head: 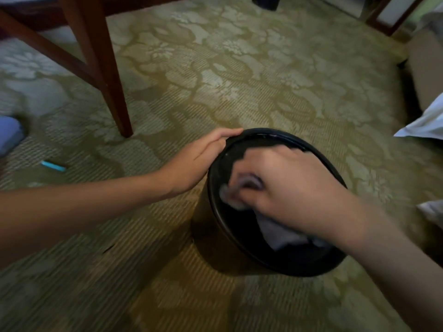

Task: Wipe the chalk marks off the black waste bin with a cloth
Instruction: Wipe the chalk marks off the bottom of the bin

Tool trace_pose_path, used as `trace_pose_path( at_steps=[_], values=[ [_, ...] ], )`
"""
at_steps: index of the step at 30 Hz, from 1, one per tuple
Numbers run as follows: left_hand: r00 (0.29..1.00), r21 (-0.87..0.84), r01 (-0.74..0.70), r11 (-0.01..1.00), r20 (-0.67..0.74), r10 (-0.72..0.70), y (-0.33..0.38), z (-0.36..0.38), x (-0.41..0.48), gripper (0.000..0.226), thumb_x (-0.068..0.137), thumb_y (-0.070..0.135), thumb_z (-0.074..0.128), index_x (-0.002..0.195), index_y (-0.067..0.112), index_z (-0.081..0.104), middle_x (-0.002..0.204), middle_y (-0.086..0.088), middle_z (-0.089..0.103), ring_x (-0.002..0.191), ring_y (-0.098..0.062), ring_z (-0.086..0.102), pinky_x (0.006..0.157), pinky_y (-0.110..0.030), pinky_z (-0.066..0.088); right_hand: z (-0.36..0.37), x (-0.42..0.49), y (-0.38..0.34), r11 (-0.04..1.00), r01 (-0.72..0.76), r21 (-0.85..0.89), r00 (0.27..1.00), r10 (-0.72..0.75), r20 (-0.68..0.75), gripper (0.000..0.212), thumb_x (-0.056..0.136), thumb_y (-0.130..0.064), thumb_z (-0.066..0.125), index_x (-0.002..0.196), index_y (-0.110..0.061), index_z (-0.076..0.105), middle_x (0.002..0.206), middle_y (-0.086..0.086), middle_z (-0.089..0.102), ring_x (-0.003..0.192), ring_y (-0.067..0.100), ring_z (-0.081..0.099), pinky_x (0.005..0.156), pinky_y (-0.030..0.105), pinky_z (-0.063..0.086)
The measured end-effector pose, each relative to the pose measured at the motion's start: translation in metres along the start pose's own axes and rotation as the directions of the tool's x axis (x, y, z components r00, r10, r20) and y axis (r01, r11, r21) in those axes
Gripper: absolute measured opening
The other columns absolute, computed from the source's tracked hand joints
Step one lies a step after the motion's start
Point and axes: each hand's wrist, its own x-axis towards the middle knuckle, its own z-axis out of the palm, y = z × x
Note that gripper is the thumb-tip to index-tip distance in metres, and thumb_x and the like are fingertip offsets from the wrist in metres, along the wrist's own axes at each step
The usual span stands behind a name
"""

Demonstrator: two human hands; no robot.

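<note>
The black waste bin stands on the patterned carpet at lower centre, seen from above, its flat dark top facing me. My left hand rests on the bin's far-left rim, fingers laid along the edge. My right hand is blurred over the bin's top and grips a bunched greyish cloth, which it presses onto the black surface. Part of the cloth trails out below the hand toward the near rim. Faint pale specks show near the far rim; no chalk marks are clearly readable.
Dark wooden chair legs stand to the upper left of the bin. A small blue chalk stick lies on the carpet at left. White fabric shows at the right edge, and a blue object at the left edge.
</note>
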Motion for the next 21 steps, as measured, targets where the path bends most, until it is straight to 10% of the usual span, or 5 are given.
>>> trace_pose_path(
  at_steps=[3,10,21],
  values=[
    [1.0,0.003,-0.012,1.0,0.02,0.012,0.0,-0.001,0.0,0.037,0.105,0.01,0.03,0.135,0.018,0.05,0.127,0.015,0.057,0.119,0.01,0.05,0.095,-0.004,0.036,0.008,0.013,0.001,0.995,-0.009,-0.095,0.987,-0.006,-0.161,0.014,0.087,-0.043,0.053,0.098,-0.043,0.062,0.103,-0.013,0.055,0.096,0.019,0.059,0.071,0.036,0.046],
    [1.0,0.018,0.002,1.0,0.012,-0.002,-0.002,-0.004,-0.001,0.036,0.105,0.019,0.031,0.134,0.03,0.05,0.133,0.021,0.054,0.124,0.008,0.047,0.101,-0.01,0.037,0.001,-0.035,0.008,0.992,0.115,0.05,0.976,-0.122,0.181,0.017,0.078,-0.051,0.06,0.093,-0.044,0.057,0.092,-0.018,0.055,0.082,0.006,0.058,0.057,0.027,0.037],
    [0.999,0.053,0.045,0.998,0.017,-0.046,0.001,-0.004,-0.003,0.038,0.105,0.025,0.03,0.136,0.035,0.049,0.132,0.027,0.052,0.123,0.012,0.046,0.097,-0.007,0.038,0.013,0.015,0.081,0.937,-0.315,-0.152,0.91,0.252,-0.33,0.019,0.087,-0.037,0.055,0.104,-0.035,0.064,0.106,-0.007,0.057,0.092,0.029,0.061,0.066,0.036,0.046]
  ],
)
